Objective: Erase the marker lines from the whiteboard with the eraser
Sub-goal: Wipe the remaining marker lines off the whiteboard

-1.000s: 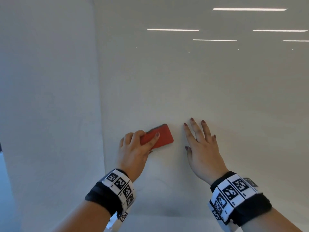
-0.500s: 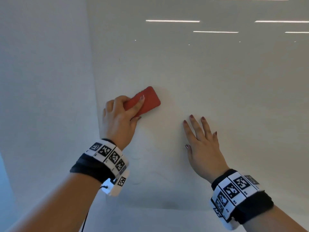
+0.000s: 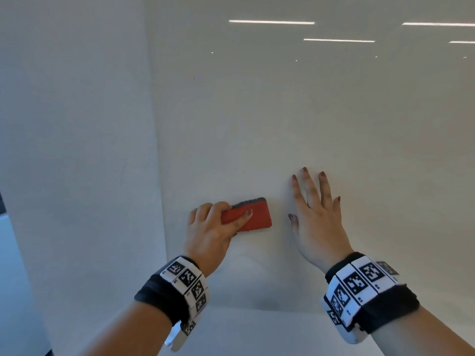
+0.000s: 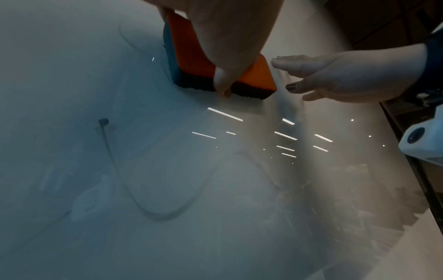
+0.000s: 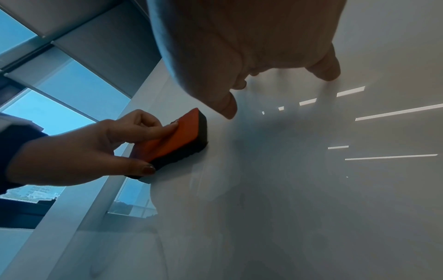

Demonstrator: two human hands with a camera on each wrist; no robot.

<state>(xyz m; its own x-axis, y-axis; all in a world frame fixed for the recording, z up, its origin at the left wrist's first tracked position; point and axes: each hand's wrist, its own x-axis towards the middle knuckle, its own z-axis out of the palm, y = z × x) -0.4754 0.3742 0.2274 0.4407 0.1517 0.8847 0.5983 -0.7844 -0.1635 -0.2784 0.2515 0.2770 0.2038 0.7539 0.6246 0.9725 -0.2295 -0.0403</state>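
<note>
A red eraser with a dark felt underside is pressed flat against the glossy whiteboard. My left hand grips its left end, thumb along the lower edge and fingers over the top. In the right wrist view the same eraser sits felt-down on the board. My right hand lies flat on the board just right of the eraser, fingers spread and straight. A faint curved marker line shows below the eraser. In the left wrist view a looping grey trace crosses the board; I cannot tell if it is marker.
The whiteboard's left edge meets a plain white wall. A white ledge runs under the board. Ceiling light strips reflect in the upper board. Windows with blinds lie to the left.
My left hand has swept the eraser up the board and back down to a spot beside my right hand. The right hand has stayed flat in place.
</note>
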